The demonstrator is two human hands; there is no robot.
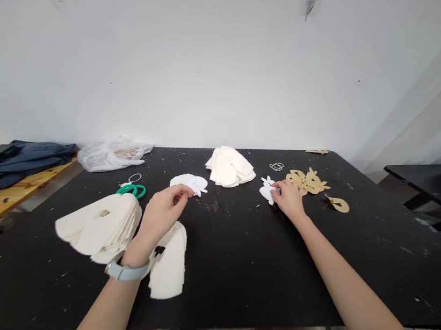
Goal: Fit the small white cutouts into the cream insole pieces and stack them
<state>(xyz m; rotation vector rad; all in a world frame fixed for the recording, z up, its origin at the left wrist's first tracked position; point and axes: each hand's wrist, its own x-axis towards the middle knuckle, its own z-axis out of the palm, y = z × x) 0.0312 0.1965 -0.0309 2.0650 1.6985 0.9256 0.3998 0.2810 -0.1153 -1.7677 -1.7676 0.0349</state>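
Note:
My left hand (161,211), with a watch on its wrist, is closed in a pinch at the near edge of a small pile of white cut-out pieces (189,182). What sits between its fingertips is too small to make out. To the right, my right hand (289,200) has its fingers closed on the edge of a small white cut-out with pointed tips (266,191), lying on the black table (228,258). Tan cut-out pieces (312,182) lie just beyond that hand. Partly behind my left forearm are cream fabric pieces (169,266).
A stack of cream fabric pieces (94,224) and green-handled scissors (133,191) lie at left. Further back are a pale fabric pile (230,167), rubber bands (276,166) and a plastic bag (112,155). One curved tan piece (339,204) lies at right.

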